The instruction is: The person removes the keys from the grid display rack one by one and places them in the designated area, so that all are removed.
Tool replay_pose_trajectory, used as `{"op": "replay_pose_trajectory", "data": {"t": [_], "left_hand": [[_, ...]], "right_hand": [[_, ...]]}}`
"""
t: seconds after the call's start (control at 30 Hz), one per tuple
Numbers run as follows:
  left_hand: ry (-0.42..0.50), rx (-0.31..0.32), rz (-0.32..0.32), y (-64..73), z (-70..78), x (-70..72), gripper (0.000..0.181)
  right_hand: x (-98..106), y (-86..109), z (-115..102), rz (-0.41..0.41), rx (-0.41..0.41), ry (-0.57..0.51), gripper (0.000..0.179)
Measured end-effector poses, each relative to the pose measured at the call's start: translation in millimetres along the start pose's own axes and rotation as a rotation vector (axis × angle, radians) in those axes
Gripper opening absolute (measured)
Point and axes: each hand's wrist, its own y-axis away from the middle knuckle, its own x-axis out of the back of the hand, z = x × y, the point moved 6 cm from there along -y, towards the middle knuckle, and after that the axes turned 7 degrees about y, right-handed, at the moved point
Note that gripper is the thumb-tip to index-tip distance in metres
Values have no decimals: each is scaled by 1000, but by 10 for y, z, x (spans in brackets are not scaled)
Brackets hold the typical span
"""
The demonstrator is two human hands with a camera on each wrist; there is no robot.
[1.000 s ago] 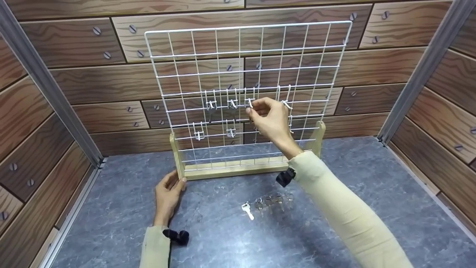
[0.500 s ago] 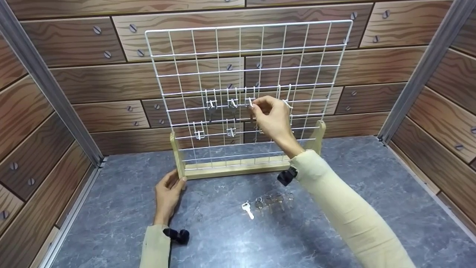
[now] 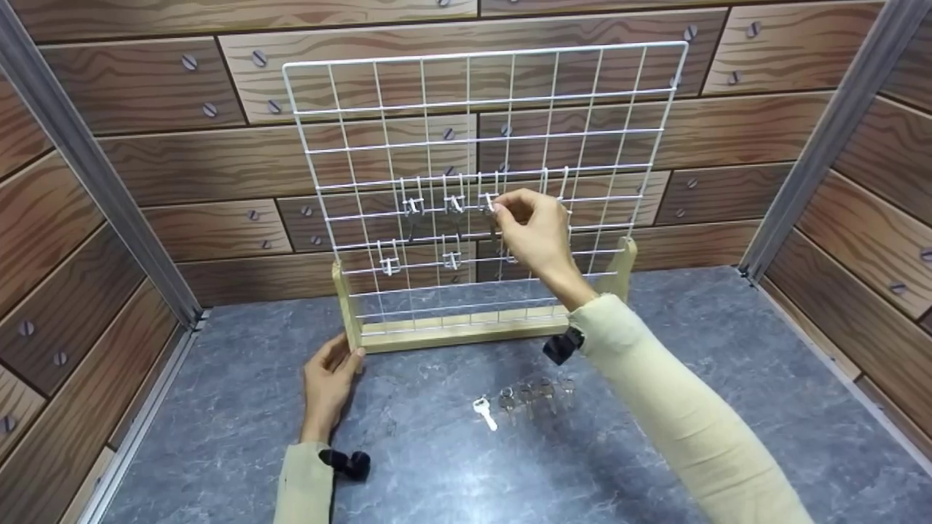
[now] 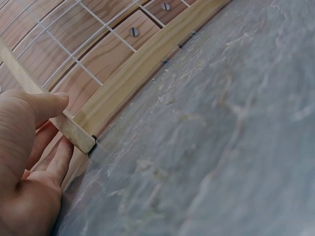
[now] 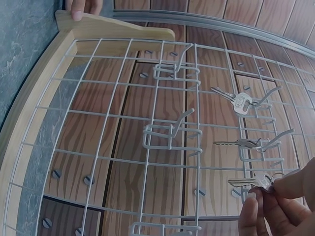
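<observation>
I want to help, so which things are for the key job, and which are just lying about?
For the job:
key in the right hand
two hanging keys
white hooks
wire rack
wooden stand, held by left hand
loose keys, probably

Just there:
patterned walls
metal posts
black wrist cameras

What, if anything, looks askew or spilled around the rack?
Nothing stands out: the wire grid stands in its wooden base, which the left hand holds, and the loose keys lie in a row on the tabletop.
</observation>
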Motion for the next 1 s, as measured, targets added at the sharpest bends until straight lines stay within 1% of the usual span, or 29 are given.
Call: {"op": "replay_pose_trajectory", "data": {"t": [0.33, 0.57, 0.83, 1.0], "left_hand": [[8, 11, -19, 4, -5, -2, 47], [21, 2, -9, 15, 15, -2, 46], [31, -4, -13, 6, 15, 5, 48], [44, 7, -12, -1, -3, 0, 48]], "right_hand": [[46, 30, -19, -28, -21, -26, 10], [96, 70, -22, -55, -22, -42, 11], [162, 106, -59, -49, -20, -50, 10], [180, 113, -97, -52, -14, -53, 9]]}}
